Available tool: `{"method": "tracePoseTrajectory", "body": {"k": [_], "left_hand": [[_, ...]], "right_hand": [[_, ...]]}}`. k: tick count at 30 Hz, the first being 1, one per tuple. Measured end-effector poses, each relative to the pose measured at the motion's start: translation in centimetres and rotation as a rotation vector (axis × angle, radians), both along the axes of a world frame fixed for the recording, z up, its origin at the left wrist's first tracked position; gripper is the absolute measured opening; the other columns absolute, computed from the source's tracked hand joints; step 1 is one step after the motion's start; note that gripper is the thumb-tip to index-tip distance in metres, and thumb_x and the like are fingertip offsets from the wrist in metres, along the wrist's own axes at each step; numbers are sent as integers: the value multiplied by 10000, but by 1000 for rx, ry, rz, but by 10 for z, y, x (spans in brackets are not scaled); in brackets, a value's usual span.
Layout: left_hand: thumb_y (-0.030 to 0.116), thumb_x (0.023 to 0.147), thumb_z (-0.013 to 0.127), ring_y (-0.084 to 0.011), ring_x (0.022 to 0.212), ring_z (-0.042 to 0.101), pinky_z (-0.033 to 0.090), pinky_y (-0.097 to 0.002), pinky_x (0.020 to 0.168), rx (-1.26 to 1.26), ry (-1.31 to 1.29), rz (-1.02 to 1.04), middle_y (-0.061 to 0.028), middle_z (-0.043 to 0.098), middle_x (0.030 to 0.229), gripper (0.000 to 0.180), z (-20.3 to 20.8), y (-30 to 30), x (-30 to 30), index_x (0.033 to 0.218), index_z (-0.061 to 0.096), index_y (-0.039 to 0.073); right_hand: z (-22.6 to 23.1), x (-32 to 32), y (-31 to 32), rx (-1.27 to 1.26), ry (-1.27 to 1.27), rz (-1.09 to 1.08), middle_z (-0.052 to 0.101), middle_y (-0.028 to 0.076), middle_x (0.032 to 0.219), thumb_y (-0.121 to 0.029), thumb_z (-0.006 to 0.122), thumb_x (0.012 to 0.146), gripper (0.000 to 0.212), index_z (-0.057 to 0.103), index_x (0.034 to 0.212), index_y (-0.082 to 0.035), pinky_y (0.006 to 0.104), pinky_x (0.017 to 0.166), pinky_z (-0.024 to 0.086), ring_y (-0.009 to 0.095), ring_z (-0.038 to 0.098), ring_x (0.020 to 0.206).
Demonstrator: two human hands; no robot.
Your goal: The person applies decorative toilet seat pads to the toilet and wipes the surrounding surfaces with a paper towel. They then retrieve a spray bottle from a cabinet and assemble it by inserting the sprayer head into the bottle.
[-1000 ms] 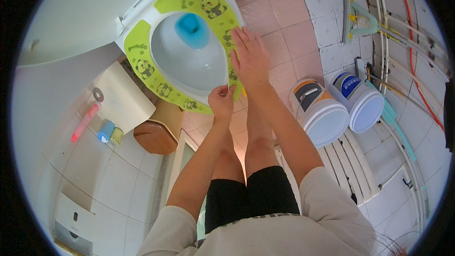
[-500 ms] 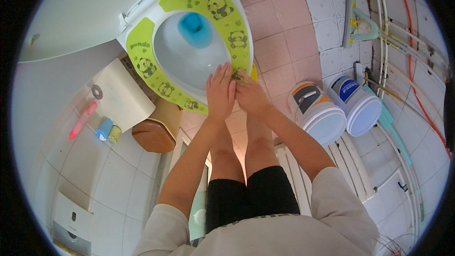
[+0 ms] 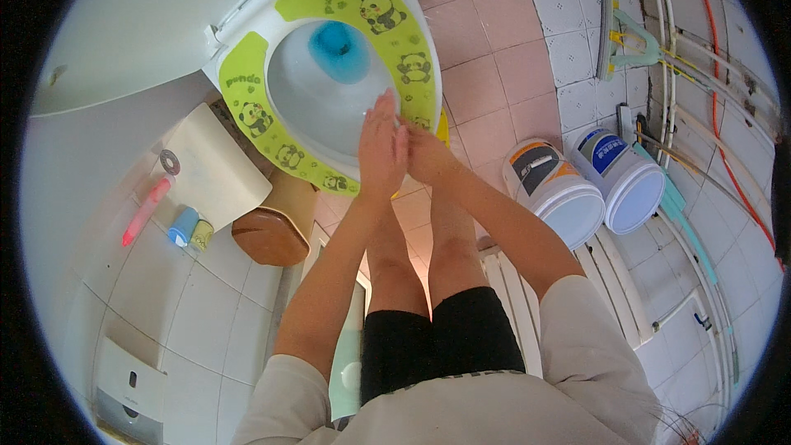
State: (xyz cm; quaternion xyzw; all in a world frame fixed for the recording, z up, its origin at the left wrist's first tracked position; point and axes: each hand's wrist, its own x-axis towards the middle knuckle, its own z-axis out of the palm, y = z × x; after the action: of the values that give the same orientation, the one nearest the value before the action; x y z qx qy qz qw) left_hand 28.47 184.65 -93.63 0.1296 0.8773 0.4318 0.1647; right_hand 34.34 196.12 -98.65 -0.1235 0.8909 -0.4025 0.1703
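I have both hands together at the front of the toilet, side by side over the inner rim of the green panda-print seat pad (image 3: 412, 45). The left hand (image 3: 382, 148) lies nearly flat, back up, its fingers straight and pointing forward over the opening of the bowl (image 3: 309, 103). The right hand (image 3: 430, 156) sits against its right side, wrist angled inward; its fingertips are tucked behind the left hand, so I cannot tell whether they pinch the pad. The left forearm (image 3: 328, 268) and right forearm (image 3: 504, 214) converge from below, elbows spread wide. The pad lies around the raised-lid toilet's seat, with pandas printed along both sides, and a yellow thing (image 3: 443, 127) shows at its right edge. Blue water (image 3: 339, 51) pools in the bowl. To my left I see a brown-lidded bin (image 3: 270, 236), a pink tube (image 3: 148, 210) and a blue canister (image 3: 183, 226). On my right, 2 white buckets (image 3: 568, 189) stand close together near a white slatted rack (image 3: 611, 284), with a squeegee (image 3: 630, 41) farther forward by the wall pipes (image 3: 670, 66).
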Motion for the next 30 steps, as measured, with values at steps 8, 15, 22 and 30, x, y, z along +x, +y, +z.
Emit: {"method": "tracePoseTrajectory", "body": {"k": [8, 15, 22, 30], "left_hand": [[303, 969, 445, -387, 1376, 289, 226, -465, 1131, -118, -300, -137, -233, 309, 1484, 626, -34, -30, 40, 1452, 240, -38], [294, 994, 412, -431, 1361, 287, 225, -480, 1120, 97, -321, 374, -262, 319, 1464, 600, -19, -19, 34, 1430, 249, -84], [322, 949, 489, -372, 1403, 242, 171, -521, 1133, -93, 31, 137, -230, 264, 1506, 643, 4, 1, -19, 1437, 287, -44], [435, 856, 591, -345, 1429, 177, 180, -523, 1145, -315, 64, -495, -209, 177, 1537, 830, -24, 13, -1, 1456, 243, -20]], "right_hand": [[44, 32, 14, -26, -270, -200, 649, 38, 1147, -162, 567, 837, 226, 661, 1040, -132, 439, 1053, 360, 232, 551, 1175], [25, -51, 9, 462, 93, -144, 357, 142, 1484, -316, 598, 837, 667, 409, 1372, 35, 423, 1156, 207, 274, 262, 1415], [29, -3, -13, 365, -31, 272, 334, 173, 1485, -479, 659, 778, 859, 380, 1388, 56, 421, 1170, 147, 293, 236, 1411], [42, 95, -15, 219, -263, 762, 481, 224, 1336, -277, 691, 739, 689, 462, 1334, -14, 442, 1051, 370, 309, 427, 1291]]}}
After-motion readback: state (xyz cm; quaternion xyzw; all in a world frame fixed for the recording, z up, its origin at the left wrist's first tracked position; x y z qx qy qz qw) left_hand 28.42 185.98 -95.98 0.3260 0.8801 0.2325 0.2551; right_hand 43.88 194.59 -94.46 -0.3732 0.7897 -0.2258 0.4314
